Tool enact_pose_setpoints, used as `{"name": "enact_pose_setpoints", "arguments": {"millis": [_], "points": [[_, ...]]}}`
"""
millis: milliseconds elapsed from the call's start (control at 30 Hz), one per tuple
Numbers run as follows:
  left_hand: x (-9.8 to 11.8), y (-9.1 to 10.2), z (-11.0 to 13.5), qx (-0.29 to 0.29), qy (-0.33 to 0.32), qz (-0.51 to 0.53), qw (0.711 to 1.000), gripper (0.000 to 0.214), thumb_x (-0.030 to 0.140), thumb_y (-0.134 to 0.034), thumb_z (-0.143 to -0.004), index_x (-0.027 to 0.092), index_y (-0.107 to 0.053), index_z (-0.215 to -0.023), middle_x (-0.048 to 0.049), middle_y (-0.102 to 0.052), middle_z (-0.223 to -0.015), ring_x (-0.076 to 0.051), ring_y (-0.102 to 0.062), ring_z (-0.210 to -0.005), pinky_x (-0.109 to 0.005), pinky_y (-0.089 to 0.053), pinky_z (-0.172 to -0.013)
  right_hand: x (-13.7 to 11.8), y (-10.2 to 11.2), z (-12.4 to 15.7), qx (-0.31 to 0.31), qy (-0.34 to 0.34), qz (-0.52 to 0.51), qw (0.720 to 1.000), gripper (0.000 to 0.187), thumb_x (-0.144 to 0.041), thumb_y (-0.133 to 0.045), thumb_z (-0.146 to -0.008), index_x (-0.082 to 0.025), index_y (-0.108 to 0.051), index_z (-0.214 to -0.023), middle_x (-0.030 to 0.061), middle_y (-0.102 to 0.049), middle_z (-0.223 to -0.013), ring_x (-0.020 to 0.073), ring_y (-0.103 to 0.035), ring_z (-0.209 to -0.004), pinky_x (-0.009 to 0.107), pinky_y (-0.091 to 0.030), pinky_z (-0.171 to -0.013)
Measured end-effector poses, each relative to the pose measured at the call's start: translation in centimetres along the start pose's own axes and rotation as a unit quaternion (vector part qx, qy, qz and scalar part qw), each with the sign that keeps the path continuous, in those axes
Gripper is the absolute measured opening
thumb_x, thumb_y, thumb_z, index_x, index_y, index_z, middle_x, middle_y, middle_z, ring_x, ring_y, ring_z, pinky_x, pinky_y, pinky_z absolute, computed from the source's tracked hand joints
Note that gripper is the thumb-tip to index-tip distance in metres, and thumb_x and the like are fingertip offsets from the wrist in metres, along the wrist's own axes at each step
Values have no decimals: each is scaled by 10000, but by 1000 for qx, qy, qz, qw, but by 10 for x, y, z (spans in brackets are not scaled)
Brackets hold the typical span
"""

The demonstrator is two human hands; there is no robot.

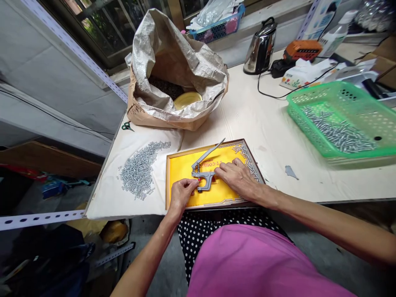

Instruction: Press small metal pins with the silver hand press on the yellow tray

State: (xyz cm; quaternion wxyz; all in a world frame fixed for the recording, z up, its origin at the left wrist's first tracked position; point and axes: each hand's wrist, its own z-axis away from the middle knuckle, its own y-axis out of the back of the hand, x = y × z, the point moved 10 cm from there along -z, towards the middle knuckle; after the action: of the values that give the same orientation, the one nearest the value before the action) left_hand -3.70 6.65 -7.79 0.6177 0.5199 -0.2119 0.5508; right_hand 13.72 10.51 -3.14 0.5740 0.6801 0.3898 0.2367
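Observation:
A grey hand pliers [206, 179], like a snap-fastener press, is over a yellow-lined tray [173, 154]. Its long upper lever slants up to the right, away from the lower frame. My right hand [235, 175] is closed around the pliers' right end, which the fingers hide. At the jaw on the left, my left hand [182, 193] pinches with thumb and forefinger. What it holds is too small to make out; a red spot shows by the fingertips. Small silver metal pieces [247, 159] lie along the tray's right side.
Left of the tray is a heap of small metal pieces [137, 171], with green-handled scissors [127, 126] behind. A large open sack [173, 119] stands at the back. On the right are a green basket [337, 154] of metal pieces, a kettle [260, 47] and a cord.

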Motion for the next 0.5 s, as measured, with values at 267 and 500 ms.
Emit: {"name": "enact_pose_setpoints", "arguments": {"millis": [267,500], "points": [[0,-2,-3,-23,18,-3,1000,340,466,-750,-630,130,-693,-633,15,-603,-542,-94,-501,-498,-209,-392,-508,0,0,1,62,14,2,998,203,-140,-403,-1003,-196,-593,-962,44,-634,-841,191,-478,-726,354,-222,-735],[-5,-7,-7,-62,64,-34,995,212,288,-724,-731,136,-652,-602,25,-580,-485,-81,-499,-444,-194,-396,-486,5,-22,-3,13,-5,-36,999,199,-128,-367,-1010,-188,-553,-968,53,-637,-911,193,-506,-772,339,-236,-743]]}}
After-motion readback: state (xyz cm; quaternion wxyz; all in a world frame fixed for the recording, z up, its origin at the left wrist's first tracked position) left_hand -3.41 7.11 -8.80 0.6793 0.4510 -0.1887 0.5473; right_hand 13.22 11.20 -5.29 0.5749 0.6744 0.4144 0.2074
